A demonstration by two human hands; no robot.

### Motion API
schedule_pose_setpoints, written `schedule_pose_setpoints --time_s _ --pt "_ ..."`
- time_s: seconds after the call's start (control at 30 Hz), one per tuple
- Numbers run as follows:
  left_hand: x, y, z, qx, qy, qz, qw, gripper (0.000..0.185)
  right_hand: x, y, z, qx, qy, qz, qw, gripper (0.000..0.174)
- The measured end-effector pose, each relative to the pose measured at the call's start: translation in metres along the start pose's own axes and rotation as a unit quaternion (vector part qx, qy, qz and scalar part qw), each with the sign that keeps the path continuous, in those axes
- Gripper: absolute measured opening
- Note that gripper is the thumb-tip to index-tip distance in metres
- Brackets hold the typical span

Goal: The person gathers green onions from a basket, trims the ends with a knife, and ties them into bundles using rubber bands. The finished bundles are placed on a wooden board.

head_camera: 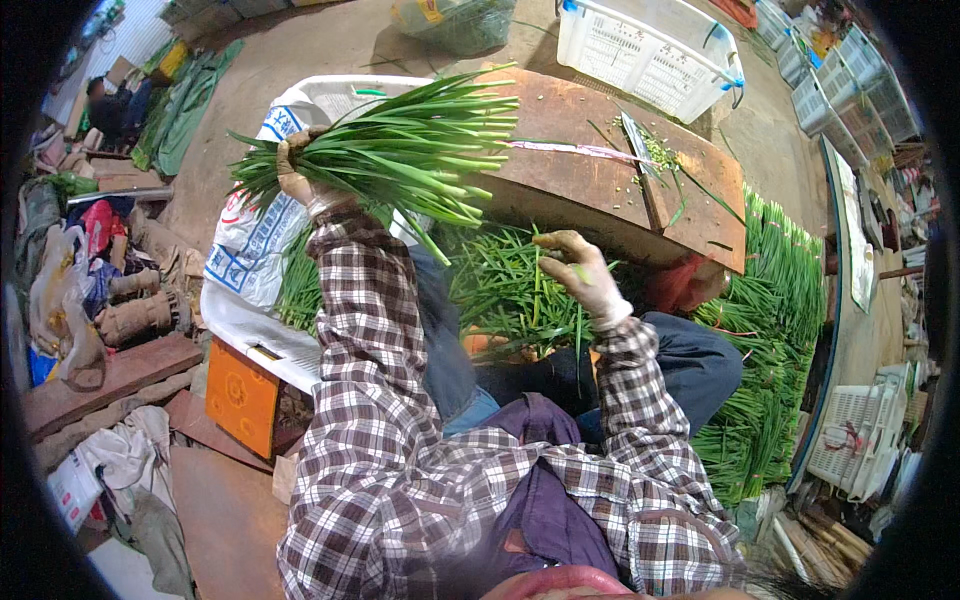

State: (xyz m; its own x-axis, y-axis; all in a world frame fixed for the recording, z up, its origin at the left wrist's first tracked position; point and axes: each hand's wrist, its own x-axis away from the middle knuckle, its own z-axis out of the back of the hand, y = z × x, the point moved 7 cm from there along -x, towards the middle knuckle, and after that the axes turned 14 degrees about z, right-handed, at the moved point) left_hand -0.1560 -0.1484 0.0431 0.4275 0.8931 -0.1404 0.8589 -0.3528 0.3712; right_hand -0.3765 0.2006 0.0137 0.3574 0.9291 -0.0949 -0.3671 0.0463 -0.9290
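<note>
My left hand (296, 161), in a soiled pale glove, grips a large bundle of long green garlic chives (405, 150) around its leafy end. The pale cut stems point right, over the edge of a wooden board (555, 105). My right hand (581, 274), also gloved, hovers with fingers apart above a heap of loose green leaves (495, 285) between my knees. A thin yellowish blade passes by its fingertips; whether they touch it is unclear. On the board lie a knife (639, 146), chopped stem bits (660, 154) and a pink-and-white tie strip (574, 150).
At my left stands a white plastic crate (217, 319) with a printed sack (259, 225) and more chives. Tied bundles (772, 337) are stacked at right. A white basket (645, 56) stands beyond the board. Someone sits far left (116, 109) near clutter.
</note>
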Motion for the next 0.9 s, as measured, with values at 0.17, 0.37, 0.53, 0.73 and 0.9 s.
schedule_pose_setpoints --time_s 0.17,0.37,0.53,0.73,0.9 --pt "-0.007 -0.019 -0.006 0.053 -0.053 0.029 0.997 0.02 -0.059 -0.048 -0.068 -0.35 0.09 0.124 0.924 0.041" --pt "-0.006 -0.013 0.007 0.047 0.023 0.003 0.999 0.022 -0.029 -0.086 -0.026 -0.519 -0.011 0.127 0.846 0.023" --pt "-0.01 -0.012 0.0 0.045 -0.057 0.029 0.997 0.022 -0.013 -0.041 -0.021 -0.235 0.083 -0.007 0.968 0.033" --pt "-0.006 -0.017 -0.019 0.1 -0.136 0.012 0.986 0.017 -0.053 -0.06 -0.067 -0.455 0.24 0.057 0.856 0.019" --pt "-0.007 -0.011 -0.012 0.083 -0.106 0.012 0.991 0.013 -0.007 -0.037 -0.037 -0.417 0.173 0.07 0.889 0.032"
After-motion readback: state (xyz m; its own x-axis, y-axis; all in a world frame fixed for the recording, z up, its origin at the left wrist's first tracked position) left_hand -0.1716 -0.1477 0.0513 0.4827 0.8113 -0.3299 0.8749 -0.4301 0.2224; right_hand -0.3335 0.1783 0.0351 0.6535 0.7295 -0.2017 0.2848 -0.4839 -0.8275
